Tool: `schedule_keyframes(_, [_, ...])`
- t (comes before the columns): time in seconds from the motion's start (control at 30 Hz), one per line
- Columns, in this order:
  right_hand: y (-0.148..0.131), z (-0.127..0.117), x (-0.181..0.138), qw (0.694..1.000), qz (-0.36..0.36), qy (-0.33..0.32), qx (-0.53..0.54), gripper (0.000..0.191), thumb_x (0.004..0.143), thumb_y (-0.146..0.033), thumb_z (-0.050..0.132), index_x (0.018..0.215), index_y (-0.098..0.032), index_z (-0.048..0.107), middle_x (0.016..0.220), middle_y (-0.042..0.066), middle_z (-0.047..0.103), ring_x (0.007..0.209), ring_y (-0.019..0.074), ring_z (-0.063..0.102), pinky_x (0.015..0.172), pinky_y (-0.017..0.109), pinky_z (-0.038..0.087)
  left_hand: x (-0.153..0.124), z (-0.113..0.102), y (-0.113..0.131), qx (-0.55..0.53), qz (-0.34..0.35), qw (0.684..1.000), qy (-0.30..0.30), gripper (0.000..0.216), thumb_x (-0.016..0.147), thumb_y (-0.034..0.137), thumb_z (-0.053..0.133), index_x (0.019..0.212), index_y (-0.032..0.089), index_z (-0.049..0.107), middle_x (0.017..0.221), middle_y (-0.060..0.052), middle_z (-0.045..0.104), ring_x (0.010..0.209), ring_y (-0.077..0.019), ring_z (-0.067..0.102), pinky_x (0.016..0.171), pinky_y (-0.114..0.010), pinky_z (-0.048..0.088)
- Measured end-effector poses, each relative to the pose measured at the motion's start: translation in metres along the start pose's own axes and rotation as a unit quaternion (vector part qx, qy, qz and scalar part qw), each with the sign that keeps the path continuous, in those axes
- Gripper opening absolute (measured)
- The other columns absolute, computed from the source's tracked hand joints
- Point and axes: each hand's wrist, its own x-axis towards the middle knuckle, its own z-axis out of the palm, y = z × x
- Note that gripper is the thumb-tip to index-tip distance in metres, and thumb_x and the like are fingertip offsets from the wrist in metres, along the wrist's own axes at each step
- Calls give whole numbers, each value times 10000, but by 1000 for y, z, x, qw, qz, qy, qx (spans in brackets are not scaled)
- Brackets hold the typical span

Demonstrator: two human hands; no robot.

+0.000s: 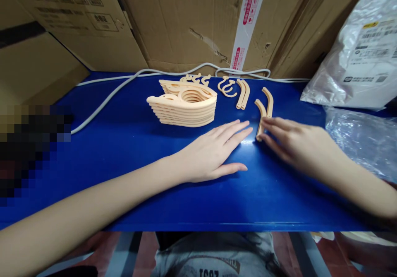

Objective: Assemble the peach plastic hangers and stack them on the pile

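Observation:
My left hand (214, 150) lies palm down on the blue table, fingers stretched out and thumb apart, with nothing in it. Close to its fingertips is a curved beige plastic hanger arm (261, 113). The fingertips and thumb of my right hand (297, 142) close on the lower part of this arm. A second curved arm (269, 101) lies just behind, its near end partly covered by my right fingers. Beyond my left hand stands a neat stack of beige plastic hanger pieces (186, 107) with rounded openings.
Two more curved arms (242, 95) lie side by side near the back. Loose beige hooks (228, 88) and further small hooks (197, 78) are around the stack. A white cable (108, 101) runs before cardboard boxes (186, 24). Clear plastic packaging (359, 140) and a labelled bag (356, 61) occupy the right.

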Motion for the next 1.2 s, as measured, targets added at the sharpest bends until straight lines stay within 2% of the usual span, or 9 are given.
schedule_keyframes(0.1, [-33,-17,-18,996,-74,56,-1,471,1090,-355,351,1083,-119,758,1173,168,781,912,272,772,759,394,615,1,1,0,1,0,1000,1,774,1055,560,487,1593,23,341,1682,-201,336,1594,-308,279,1310,-431,286])
schedule_keyframes(0.2, [-43,-28,-23,993,-96,68,-5,397,1082,-284,397,1062,-130,762,1123,126,799,885,245,765,734,374,600,1,2,-1,2,7,1000,-12,704,1059,516,509,1573,49,392,1663,-192,381,1581,-305,310,1303,-433,296])
schedule_keyframes(0.3, [-24,-27,-13,995,-82,56,-3,372,1078,-305,415,1122,-158,754,1097,98,804,890,248,761,705,376,585,1,1,0,-2,16,1000,-20,717,1056,537,510,1572,51,406,1660,-185,389,1578,-315,316,1304,-440,289])
schedule_keyframes(0.43, [26,-5,9,998,6,59,-17,418,1072,-370,422,1240,-141,730,1265,140,761,1079,322,750,796,438,611,2,-2,1,0,36,998,-45,727,1043,568,526,1606,131,380,1709,-117,311,1599,-311,266,1311,-480,262])
schedule_keyframes(0.57, [55,17,14,999,51,-4,9,442,1071,-410,403,1227,-181,747,1318,108,741,1138,326,742,777,440,637,2,-3,2,8,31,998,-52,691,1061,556,490,1608,148,383,1719,-109,287,1599,-307,268,1309,-493,255])
schedule_keyframes(0.73, [11,1,-21,998,-5,52,27,419,1070,-356,425,1172,-138,768,1243,134,768,1014,302,784,690,398,652,1,1,0,6,24,999,-40,711,1060,560,483,1600,108,386,1700,-181,307,1583,-339,302,1294,-477,285])
schedule_keyframes(0.9, [-32,-23,-37,983,-77,25,167,359,1062,-255,449,1254,-145,732,1369,142,707,1113,273,756,864,385,651,1,2,-1,-10,30,999,-21,655,1067,530,487,1533,70,461,1605,-188,468,1545,-319,373,1280,-451,320])
schedule_keyframes(1.03, [-11,-23,-6,963,-85,21,253,323,1066,-286,453,1251,-245,715,1199,71,783,1055,218,759,867,347,610,1,0,0,-7,25,1000,0,658,1054,538,510,1516,70,478,1634,-215,412,1546,-336,360,1265,-473,345])
schedule_keyframes(1.2, [37,-10,76,999,3,-11,47,408,1053,-363,411,1194,-154,730,1116,157,746,1024,322,710,729,403,490,2,-1,-1,-3,43,999,-33,730,1046,588,501,1577,93,422,1689,-164,340,1580,-335,301,1301,-470,268])
